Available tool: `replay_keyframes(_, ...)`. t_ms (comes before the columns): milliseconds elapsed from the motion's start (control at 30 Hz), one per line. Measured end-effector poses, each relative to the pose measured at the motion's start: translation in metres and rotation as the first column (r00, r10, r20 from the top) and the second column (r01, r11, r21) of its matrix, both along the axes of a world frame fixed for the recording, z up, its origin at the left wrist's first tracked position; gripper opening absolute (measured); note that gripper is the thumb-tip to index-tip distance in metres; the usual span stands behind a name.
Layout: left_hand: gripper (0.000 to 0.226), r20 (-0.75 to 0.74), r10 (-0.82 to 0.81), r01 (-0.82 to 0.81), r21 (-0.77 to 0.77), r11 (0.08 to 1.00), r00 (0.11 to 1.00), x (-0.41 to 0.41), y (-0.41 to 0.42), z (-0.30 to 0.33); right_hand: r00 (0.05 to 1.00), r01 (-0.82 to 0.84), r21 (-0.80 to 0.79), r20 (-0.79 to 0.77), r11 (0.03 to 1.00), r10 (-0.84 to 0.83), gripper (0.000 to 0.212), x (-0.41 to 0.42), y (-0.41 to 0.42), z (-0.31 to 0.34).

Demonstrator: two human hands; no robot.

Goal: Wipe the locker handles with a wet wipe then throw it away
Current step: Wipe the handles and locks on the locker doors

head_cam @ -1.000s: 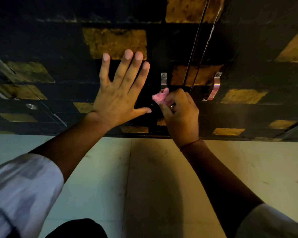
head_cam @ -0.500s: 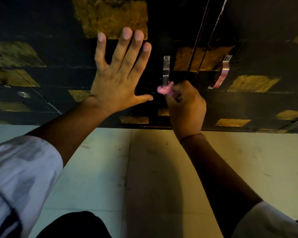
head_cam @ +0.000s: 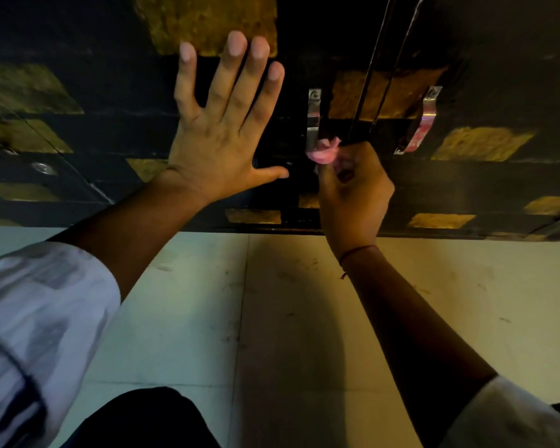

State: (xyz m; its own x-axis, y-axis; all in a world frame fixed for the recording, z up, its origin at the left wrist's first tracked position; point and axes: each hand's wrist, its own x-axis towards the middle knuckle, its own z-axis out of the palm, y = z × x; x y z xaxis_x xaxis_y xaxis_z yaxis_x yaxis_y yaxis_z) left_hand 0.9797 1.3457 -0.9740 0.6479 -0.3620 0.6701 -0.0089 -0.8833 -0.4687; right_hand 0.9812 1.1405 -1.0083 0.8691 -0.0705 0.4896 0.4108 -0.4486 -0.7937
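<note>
Right hand (head_cam: 353, 195) fingers curled, pinching pink wet wipe (head_cam: 324, 152) against lower end of left handle (head_cam: 313, 119). Left hand (head_cam: 222, 124) fingers spread flat on locker door (head_cam: 110, 92). Risks: small wad slipping from pinch; right handle (head_cam: 422, 124), beyond fingers, missed.

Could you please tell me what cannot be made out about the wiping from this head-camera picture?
- Lower end of the left handle: hidden behind the pink wipe and right hand.
- How much of the wipe there is: most is bunched inside the curled fingers.
- Whether the left hand presses the locker door or just hovers: the view from behind cannot show it.
- Right handle: its cleanliness is unreadable under pink glare.
- A bin: none in frame.
</note>
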Motion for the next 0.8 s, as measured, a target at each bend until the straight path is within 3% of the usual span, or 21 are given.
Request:
replay_keyframes(100,0.127,0.0,-0.025,0.025,-0.016,1.0,1.0,-0.001,0.001,0.0,0.999,0.033,0.058,-0.018,0.998,-0.032,0.014,-0.003,-0.001,0.005)
replay_keyframes(200,0.129,-0.029,-0.037,0.036,-0.027,0.999,0.999,-0.001,-0.001,0.001,0.998,-0.021,0.067,0.063,0.998,0.017,0.012,-0.002,0.0,0.02)
replay_keyframes(433,0.131,-0.053,0.001,-0.002,-0.02,1.0,0.999,-0.006,-0.007,0.002,0.98,-0.166,-0.14,0.082,0.976,0.179,0.02,-0.002,-0.006,0.027)
replay_keyframes(633,0.13,-0.045,0.007,-0.008,-0.026,1.0,0.999,-0.008,-0.008,0.003,0.963,-0.13,-0.047,0.23,0.99,0.137,0.025,-0.012,0.014,0.051)
replay_keyframes(800,0.128,-0.041,0.024,-0.025,-0.022,0.999,0.999,-0.007,-0.008,0.003,0.957,-0.154,-0.026,0.245,0.988,0.156,0.012,-0.002,0.012,0.056)
